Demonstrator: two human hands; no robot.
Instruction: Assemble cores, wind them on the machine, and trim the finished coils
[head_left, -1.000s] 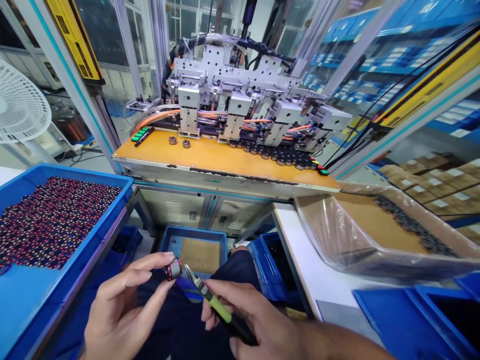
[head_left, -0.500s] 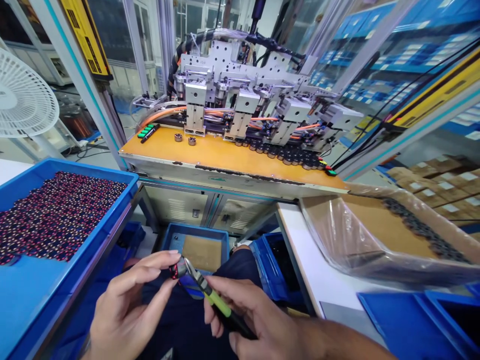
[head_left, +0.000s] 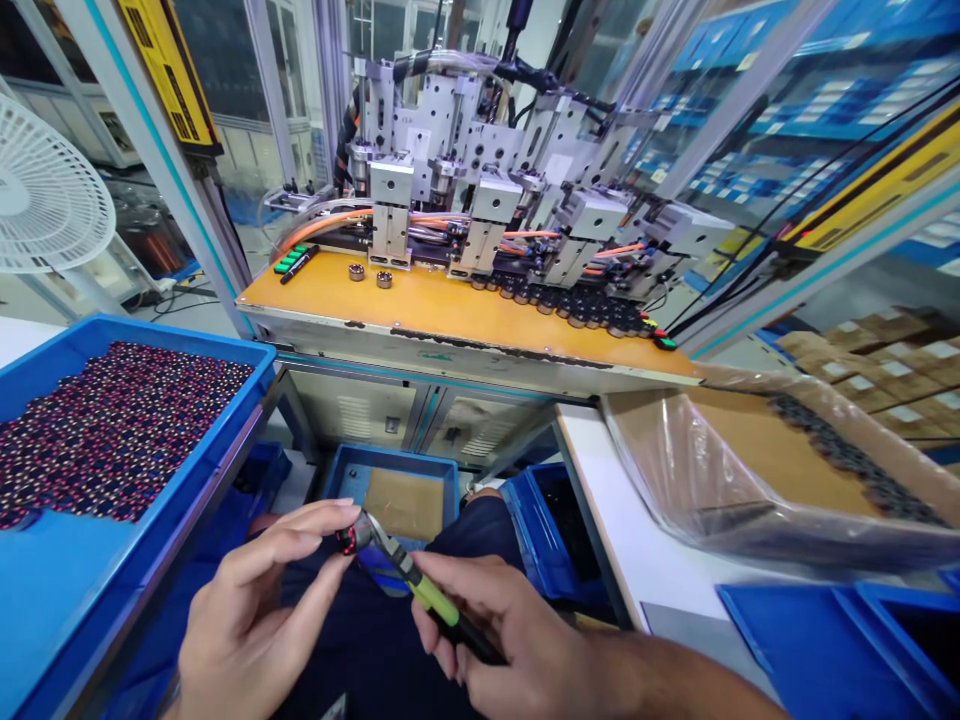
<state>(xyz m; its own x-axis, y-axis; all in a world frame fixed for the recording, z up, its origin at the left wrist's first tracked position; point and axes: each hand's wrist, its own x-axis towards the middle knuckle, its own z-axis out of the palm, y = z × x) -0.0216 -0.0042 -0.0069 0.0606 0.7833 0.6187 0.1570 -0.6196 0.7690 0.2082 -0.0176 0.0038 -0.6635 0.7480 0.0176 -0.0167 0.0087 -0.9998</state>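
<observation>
Between thumb and fingertips, my left hand pinches a small round coil part, dark with red on its near face and a grey metal side. My right hand grips pliers with green and black handles. The jaws of the pliers touch the metal side of the part, or lie right beside it; I cannot tell which. Both hands are held above my lap, in front of the machine bench. At the left stands a blue tray with a mass of similar red-and-dark parts.
A machine stands on an orange bench top, with dark round parts along its right side. A plastic-lined carton is at the right, a blue bin below, and a white fan at far left.
The machine's upper plates have shifted and now stand higher. My hands have barely moved; the part has turned slightly against the pliers.
</observation>
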